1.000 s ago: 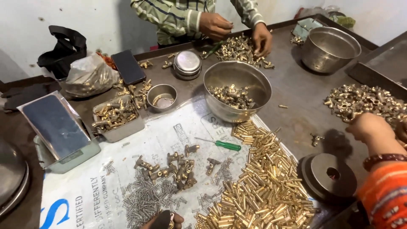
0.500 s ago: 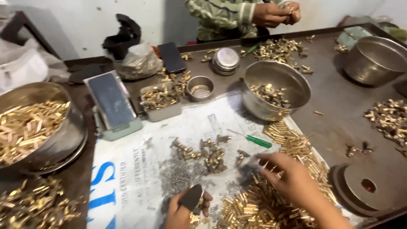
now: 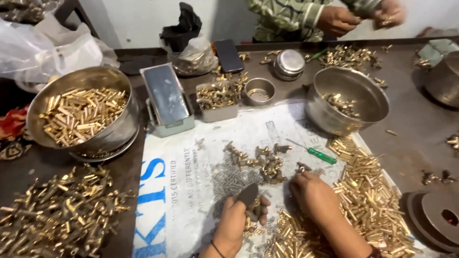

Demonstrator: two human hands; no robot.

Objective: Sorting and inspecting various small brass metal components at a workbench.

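Left hand point(image 3: 237, 220) pinches a dark flat tool point(image 3: 248, 195); right hand point(image 3: 313, 196), fingers curled down, rests on brass tubes point(image 3: 368, 200), screwdriver point(image 3: 317, 153) at twelve o'clock.

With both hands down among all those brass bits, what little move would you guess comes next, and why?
Probably the right hand closes on one brass tube and carries it to the left hand: it rests palm down at the pile's edge, and the left holds a dark tool.

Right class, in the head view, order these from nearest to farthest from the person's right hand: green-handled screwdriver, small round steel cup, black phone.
From the right hand:
1. Green-handled screwdriver, just above it on the sheet.
2. Small round steel cup, mid-table.
3. Black phone, at the far edge.
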